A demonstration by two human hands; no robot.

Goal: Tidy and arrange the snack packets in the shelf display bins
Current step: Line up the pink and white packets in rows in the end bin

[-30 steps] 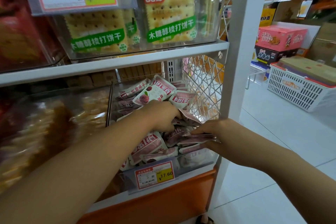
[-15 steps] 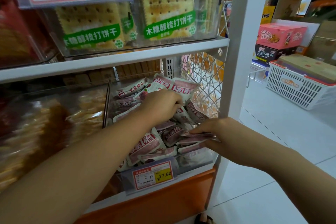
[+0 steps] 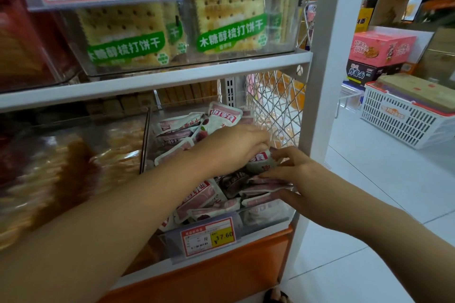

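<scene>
Pink-white packet (image 3: 258, 160) now pinched by left hand (image 3: 231, 147), right hand (image 3: 299, 174) risen, fingers spread on it

My left hand (image 3: 231, 147) and right hand (image 3: 299, 174) meet on one snack packet (image 3: 259, 161) inside the bin (image 3: 268, 216); other packets (image 3: 197, 200) lie below my fingers.

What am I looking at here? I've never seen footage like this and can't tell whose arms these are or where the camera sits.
There is no machine: a person wears a camera on the head, looking down at their own arms. They stand at a shop shelf. The left hand grips a pink and white snack packet over a clear bin full of similar packets. The right hand touches that packet and a stack beneath. A price tag hangs on the bin's front. Cracker packs sit on the shelf above.
</scene>
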